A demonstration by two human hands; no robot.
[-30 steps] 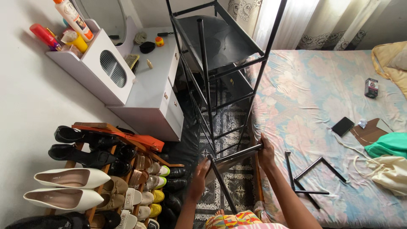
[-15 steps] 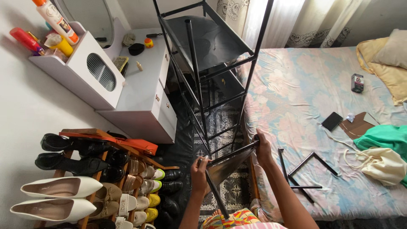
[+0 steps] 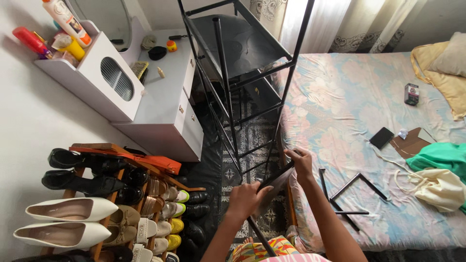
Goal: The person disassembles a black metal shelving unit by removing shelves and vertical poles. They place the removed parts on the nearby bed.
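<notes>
Room: bedroom seen from above, with a patterned dark rug (image 3: 245, 145) on the floor between a white dresser (image 3: 165, 104) and a bed (image 3: 349, 106) with a pale floral sheet.
Rack: tall black metal shelf frame (image 3: 228, 87) stands on the rug between dresser and bed, its dark shelves higher up and its lower bars bare.
Left hand: left hand (image 3: 245, 199) is closed around the near edge of a dark flat shelf panel (image 3: 274, 187), low beside the frame's front post.
Right hand: right hand (image 3: 300, 162) grips the far end of the same panel, next to the bed's edge; the two hands are apart, one at each end.
Panel: held tilted, at the foot of the frame, just above the rug.
On the bed: loose black metal bars (image 3: 352, 194) lie near the right forearm; a dark phone (image 3: 381, 138), a brown cardboard piece (image 3: 410, 143), a small box (image 3: 411, 93) and green cloth (image 3: 439, 157) lie further off.
Left side: wooden shoe rack (image 3: 111, 194) full of shoes, white heels (image 3: 68, 221) nearest the wall.
Dresser top: white organiser (image 3: 99, 80) holding bottles.
</notes>
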